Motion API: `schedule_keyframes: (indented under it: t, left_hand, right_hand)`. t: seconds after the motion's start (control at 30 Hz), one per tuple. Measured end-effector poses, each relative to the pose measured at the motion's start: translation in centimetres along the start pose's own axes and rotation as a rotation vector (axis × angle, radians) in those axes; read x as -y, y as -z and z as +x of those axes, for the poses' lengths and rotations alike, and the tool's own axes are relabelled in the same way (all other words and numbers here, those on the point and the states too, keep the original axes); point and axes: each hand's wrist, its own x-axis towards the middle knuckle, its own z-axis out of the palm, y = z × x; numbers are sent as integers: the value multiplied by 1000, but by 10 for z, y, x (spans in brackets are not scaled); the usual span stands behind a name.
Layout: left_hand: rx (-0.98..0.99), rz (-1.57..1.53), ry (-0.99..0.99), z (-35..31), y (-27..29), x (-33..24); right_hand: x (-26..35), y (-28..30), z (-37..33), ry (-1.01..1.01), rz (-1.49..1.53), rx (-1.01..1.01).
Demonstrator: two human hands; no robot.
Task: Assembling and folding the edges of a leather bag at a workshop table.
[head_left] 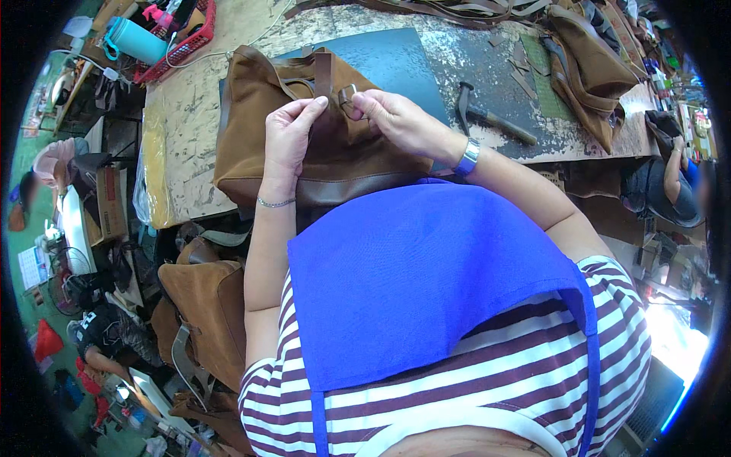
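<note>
A brown suede-like bag with dark leather trim lies on the workbench in front of me. My left hand is closed at its upper side, thumb and fingers pinching a dark brown leather strap that points away from me. Just right of it, my right hand pinches a small metal buckle by its side, above the bag. My fingers partly cover the buckle, so whether the strap passes through it cannot be made out.
A hammer lies right of the bag on the worn workbench. Beyond it sits another brown bag. Far left stands a red basket with a turquoise bottle. More brown bags hang low at my left. Other people work at both sides.
</note>
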Motion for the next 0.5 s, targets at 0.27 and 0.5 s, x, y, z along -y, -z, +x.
schedule_keyframes:
  t: [0.27,0.5]
  left_hand:
    - [37,59,-40,-1,-2,1]
    - [93,194,-106,-2,-6,-1]
  right_hand:
    - [7,10,2,-104,-15,16]
    - [-2,15,3,63,-140,-11]
